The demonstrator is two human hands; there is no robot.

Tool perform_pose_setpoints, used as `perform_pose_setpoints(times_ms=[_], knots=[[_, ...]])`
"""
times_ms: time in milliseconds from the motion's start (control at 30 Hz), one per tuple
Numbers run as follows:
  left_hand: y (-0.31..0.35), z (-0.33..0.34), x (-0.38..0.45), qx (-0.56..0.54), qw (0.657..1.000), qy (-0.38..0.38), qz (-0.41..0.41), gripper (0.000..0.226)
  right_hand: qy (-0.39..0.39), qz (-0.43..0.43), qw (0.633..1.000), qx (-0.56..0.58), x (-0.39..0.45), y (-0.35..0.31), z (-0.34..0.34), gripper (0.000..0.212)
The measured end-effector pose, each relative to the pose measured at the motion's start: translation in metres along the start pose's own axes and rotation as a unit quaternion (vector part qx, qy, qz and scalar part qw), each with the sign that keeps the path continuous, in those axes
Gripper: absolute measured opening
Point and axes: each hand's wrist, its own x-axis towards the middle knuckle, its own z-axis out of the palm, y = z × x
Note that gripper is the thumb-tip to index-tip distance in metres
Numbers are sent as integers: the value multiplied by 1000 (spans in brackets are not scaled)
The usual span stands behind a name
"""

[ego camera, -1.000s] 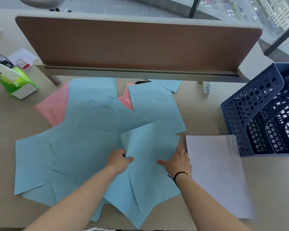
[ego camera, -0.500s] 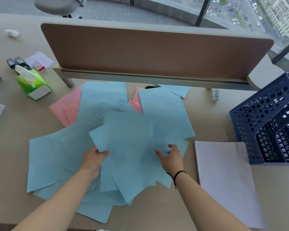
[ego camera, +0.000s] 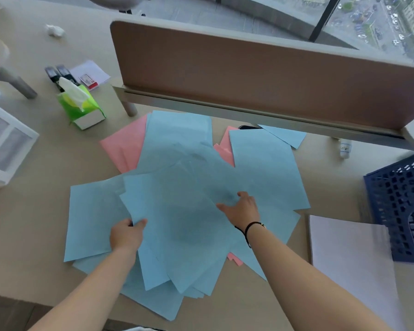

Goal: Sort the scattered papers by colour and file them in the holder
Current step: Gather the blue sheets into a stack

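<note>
Several light blue sheets lie fanned over the middle of the desk. Pink sheets stick out from under them at the back left, with another pink corner at the front. My left hand pinches the left edge of the topmost blue sheets, thumb on top. My right hand rests flat on the blue pile with spread fingers. A stack of white paper lies to the right. The dark blue mesh holder stands at the right edge.
A brown divider panel closes off the back of the desk. A green tissue pack and a white drawer box are at the left. A small white bottle stands near the divider's right foot.
My left hand has pulled the gathered blue sheets leftwards over the pile. My right hand moved up and now lies flatter on the paper. My view turned to the left.
</note>
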Motion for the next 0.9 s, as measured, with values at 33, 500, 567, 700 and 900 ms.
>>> perform_pose_setpoints(times_ms=[33,500,567,700,900], knots=[[-2,-2,1,11,1000,9,7,35,-10,6,1000,5,3,-4,0,87],[4,-20,-2,-30,994,-103,-5,6,-20,-49,970,-239,-20,-16,41,54],[3,-19,-8,-23,989,-145,15,18,-51,-46,979,-191,-19,-15,47,25],[4,-19,-15,-56,989,-137,26,15,-114,-43,992,16,-15,-4,47,25],[-13,-14,-18,-94,990,-102,-29,32,-136,60,949,279,-29,15,32,20]])
